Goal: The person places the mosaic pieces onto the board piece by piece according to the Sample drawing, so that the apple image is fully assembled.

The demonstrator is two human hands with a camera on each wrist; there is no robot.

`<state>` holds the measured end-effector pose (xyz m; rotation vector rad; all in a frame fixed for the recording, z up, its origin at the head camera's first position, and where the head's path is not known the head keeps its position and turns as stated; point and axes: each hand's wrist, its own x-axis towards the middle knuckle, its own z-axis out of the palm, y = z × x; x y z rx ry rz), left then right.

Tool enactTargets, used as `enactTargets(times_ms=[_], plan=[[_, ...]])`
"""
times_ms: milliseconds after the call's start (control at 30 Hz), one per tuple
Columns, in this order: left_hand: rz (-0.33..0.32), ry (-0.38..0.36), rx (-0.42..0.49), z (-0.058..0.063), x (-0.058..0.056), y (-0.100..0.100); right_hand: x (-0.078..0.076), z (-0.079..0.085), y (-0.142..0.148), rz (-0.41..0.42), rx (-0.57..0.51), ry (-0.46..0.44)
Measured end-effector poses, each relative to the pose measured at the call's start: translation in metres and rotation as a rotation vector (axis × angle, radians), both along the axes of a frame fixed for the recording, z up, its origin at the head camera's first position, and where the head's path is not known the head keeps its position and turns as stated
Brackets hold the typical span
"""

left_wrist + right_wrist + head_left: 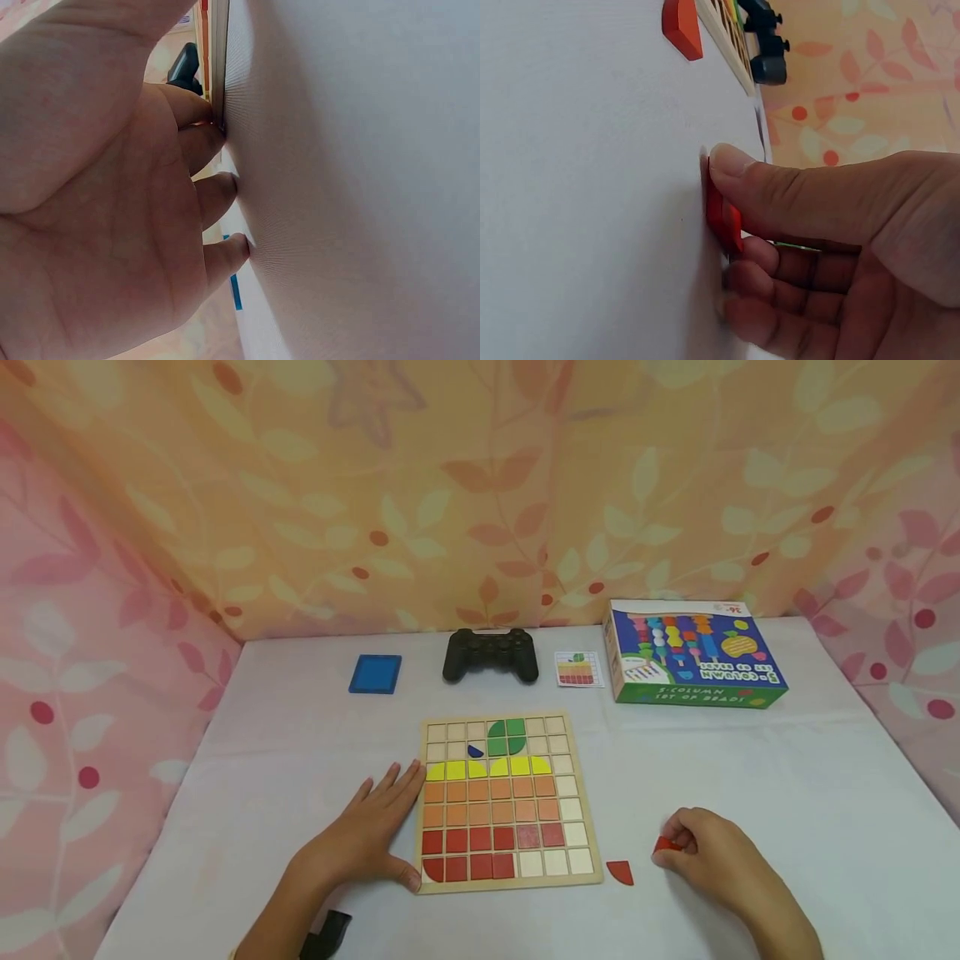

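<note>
A wooden mosaic board (555,863) lies flat in the head view, with rows of red, orange and yellow tiles, a green group and one dark blue piece (475,751) in its cells. My left hand (360,831) rests beside its left edge, fingers spread and nearly straight, fingertips down on the cloth in the left wrist view. To the right of the board, my right hand (708,856) pinches a red tile (718,214) between thumb and fingers, low over the cloth. Between that hand and the board lies a loose red quarter-circle tile (620,872).
Along the back stand a blue square tray (375,674), a black game controller (491,657), a small pattern card (578,669) and a boxed bead set (697,653). A black object (330,935) sits near my left forearm. Patterned fabric walls (480,493) enclose the white-clothed table.
</note>
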<state>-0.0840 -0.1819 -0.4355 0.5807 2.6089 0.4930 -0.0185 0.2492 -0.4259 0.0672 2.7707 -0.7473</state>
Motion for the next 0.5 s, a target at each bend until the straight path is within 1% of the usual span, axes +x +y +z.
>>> enactTargets(times_ms=[133,267,400,500], plan=[[-0.001,0.005,0.018,0.002,0.0,0.0,-0.001,0.002,-0.003,-0.005,0.011,0.002],[0.001,0.006,0.022,0.003,0.001,0.0,-0.005,0.004,-0.007,0.023,-0.019,0.033],[0.003,0.006,0.021,0.003,0.001,0.0,-0.015,0.012,-0.016,0.046,-0.044,0.031],[0.002,0.008,0.009,0.001,0.001,0.0,-0.024,0.02,-0.03,0.052,-0.05,0.042]])
